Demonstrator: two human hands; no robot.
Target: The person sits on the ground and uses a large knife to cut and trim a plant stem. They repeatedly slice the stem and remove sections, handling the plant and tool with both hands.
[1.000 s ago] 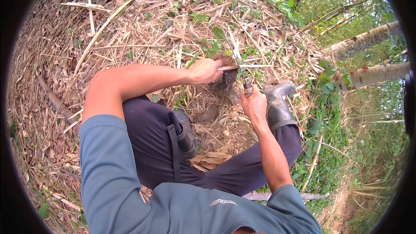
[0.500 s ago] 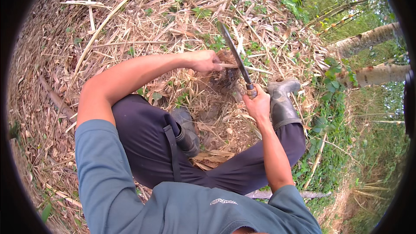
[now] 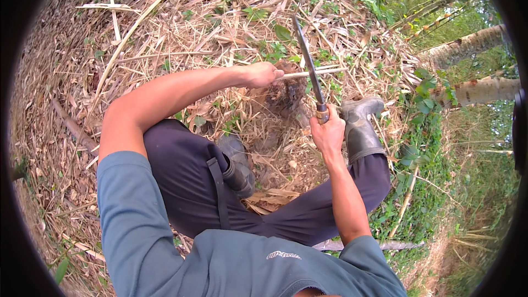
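My left hand [image 3: 263, 75] is closed round one end of a thin pale stick [image 3: 297, 75], which looks like a bamboo strip. Held nearly level, it points to the right. My right hand [image 3: 328, 133] grips the handle of a machete [image 3: 306, 54], its long dark blade angled up and slightly left. The blade crosses the stick, and beyond it two pale strands show; whether the stick is split there I cannot tell. Beneath the stick is a brown, rough stump-like lump [image 3: 285, 98].
My dark rubber boots, the left one [image 3: 236, 168] and the right one [image 3: 363, 126], stand either side of the lump. Dry leaves and long pale strips [image 3: 137, 27] litter the ground. Pale trunks [image 3: 478, 93] and green vines [image 3: 421, 99] stand at the right.
The machete has shifted a little to the right and stands more upright. The stick's right end has risen slightly, and two strands now show past the blade.
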